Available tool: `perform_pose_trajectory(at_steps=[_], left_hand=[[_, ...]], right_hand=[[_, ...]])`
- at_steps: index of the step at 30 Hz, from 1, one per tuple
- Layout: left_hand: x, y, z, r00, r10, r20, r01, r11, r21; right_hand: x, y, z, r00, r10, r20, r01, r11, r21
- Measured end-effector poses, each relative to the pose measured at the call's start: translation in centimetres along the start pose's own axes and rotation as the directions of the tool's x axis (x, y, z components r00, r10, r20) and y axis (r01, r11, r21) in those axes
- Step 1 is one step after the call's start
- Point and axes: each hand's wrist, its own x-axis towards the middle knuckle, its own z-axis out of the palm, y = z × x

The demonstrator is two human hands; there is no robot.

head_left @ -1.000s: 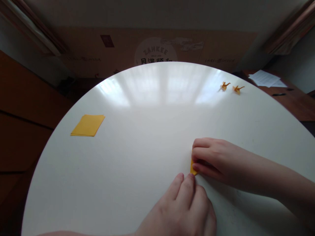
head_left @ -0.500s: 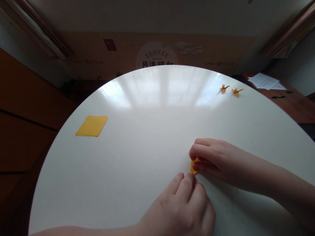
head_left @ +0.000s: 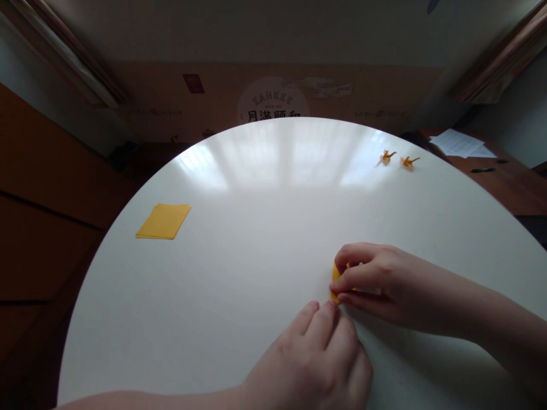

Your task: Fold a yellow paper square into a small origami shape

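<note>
A small folded piece of yellow paper (head_left: 335, 274) lies on the white table (head_left: 239, 273), mostly covered by fingers. My right hand (head_left: 384, 274) is closed over it from the right, its index finger bent onto the left edge and the thumb close to the near end. From the near side my left hand (head_left: 318, 359) holds the paper's near tip down under curled, pressed-together fingertips. How the paper is folded underneath cannot be made out.
A stack of yellow square paper (head_left: 163, 221) lies on the left of the table. Two folded paper cranes (head_left: 387, 157) stand near the far right edge. Beyond that edge, white printed sheets (head_left: 457, 142) rest on a brown wooden surface (head_left: 508, 176).
My right index finger has slid toward me along the paper's left edge, and the fingers have spread slightly, baring the paper's far end. My left hand stays in place. The view has tilted slightly.
</note>
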Motion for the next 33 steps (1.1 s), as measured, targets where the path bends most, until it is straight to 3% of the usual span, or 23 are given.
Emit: perform_pose_trajectory(at_steps=[12, 17, 25, 33], left_hand=[[0.1, -0.2, -0.6, 0.998, 0.013, 0.068, -0.01, 0.999, -0.04], [0.2, -0.4, -0.6, 0.997, 0.034, 0.065, -0.03, 0.998, -0.054], [0.1, -0.5, -0.7, 0.995, 0.041, 0.091, -0.037, 0.998, -0.045], [0.1, -0.8, -1.0, 0.99, 0.062, 0.125, -0.055, 0.997, -0.054]], right_hand=[[0.2, 0.6, 0.2, 1.0, -0.011, -0.009, 0.012, 0.996, 0.085], [0.0, 0.5, -0.4, 0.998, 0.034, 0.056, -0.036, 0.999, 0.036], [-0.1, 1.2, -1.2, 0.996, 0.018, 0.086, -0.013, 0.998, -0.056], [-0.8, 3.1, -2.3, 0.996, 0.081, -0.036, -0.068, 0.959, 0.274]])
